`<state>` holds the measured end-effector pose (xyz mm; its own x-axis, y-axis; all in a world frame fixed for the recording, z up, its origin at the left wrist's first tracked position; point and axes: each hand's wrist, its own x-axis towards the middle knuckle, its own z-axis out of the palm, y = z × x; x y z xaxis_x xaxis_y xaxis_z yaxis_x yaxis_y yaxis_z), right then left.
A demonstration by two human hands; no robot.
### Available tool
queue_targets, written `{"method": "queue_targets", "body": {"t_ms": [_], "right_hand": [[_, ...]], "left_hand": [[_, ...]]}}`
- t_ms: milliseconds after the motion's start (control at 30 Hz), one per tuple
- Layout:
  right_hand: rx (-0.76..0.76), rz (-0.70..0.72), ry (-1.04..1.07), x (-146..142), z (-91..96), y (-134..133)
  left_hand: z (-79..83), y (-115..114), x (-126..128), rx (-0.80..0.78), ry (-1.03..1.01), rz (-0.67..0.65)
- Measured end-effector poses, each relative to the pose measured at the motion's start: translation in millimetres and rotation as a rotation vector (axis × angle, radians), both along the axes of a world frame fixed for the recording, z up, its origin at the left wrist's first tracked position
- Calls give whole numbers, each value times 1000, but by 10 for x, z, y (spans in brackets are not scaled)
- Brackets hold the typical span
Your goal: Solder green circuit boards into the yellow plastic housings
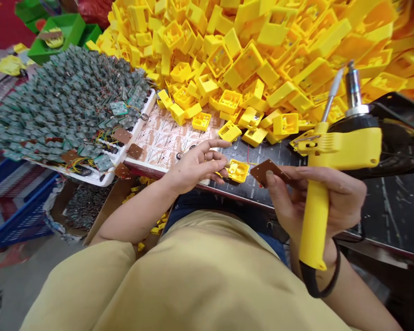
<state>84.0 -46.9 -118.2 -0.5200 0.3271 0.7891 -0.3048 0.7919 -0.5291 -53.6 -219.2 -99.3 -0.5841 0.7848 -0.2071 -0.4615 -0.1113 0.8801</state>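
Observation:
My right hand point(331, 197) pinches a brown circuit board point(267, 173) between thumb and fingers. A yellow soldering gun point(315, 216) is in the same hand, its handle across the fingers and its metal tip pointing up and away; its black cord loops by the wrist. My left hand point(196, 166) hovers at the bench edge with fingers apart, holding nothing that I can see. Right beside its fingertips lies a small open yellow plastic case point(238, 171). A thin wire shows between this case and the board. Whether my left fingers touch the case I cannot tell.
A large heap of yellow plastic cases point(244, 66) covers the back of the bench. At left, a white foam tray point(138, 131) is piled with grey-green parts point(65, 96) and wires. Green bins point(60, 37) stand behind it; a blue crate point(17, 202) sits lower left.

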Motion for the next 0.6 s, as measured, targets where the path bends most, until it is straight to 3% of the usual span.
{"method": "queue_targets", "body": {"t_ms": [67,167,267,333,467,533,600], "right_hand": [[130,9,27,-22,23,11],[234,19,61,-35,26,31],[280,37,48,-21,-34,37],[305,47,25,-12,-77,24],[343,23,39,-18,-101,-41],[337,32,46,-32,-92,-82],[312,65,44,-51,-87,-120]], "left_hand": [[-40,5,59,10,-110,24],[-121,3,143,13,-240,-54],[-187,10,223,37,-211,-126],[-184,32,272,19,-26,-48],[-127,127,337,-7,296,234],[-119,184,354,45,282,295],[-126,228,368,106,139,258]]}}
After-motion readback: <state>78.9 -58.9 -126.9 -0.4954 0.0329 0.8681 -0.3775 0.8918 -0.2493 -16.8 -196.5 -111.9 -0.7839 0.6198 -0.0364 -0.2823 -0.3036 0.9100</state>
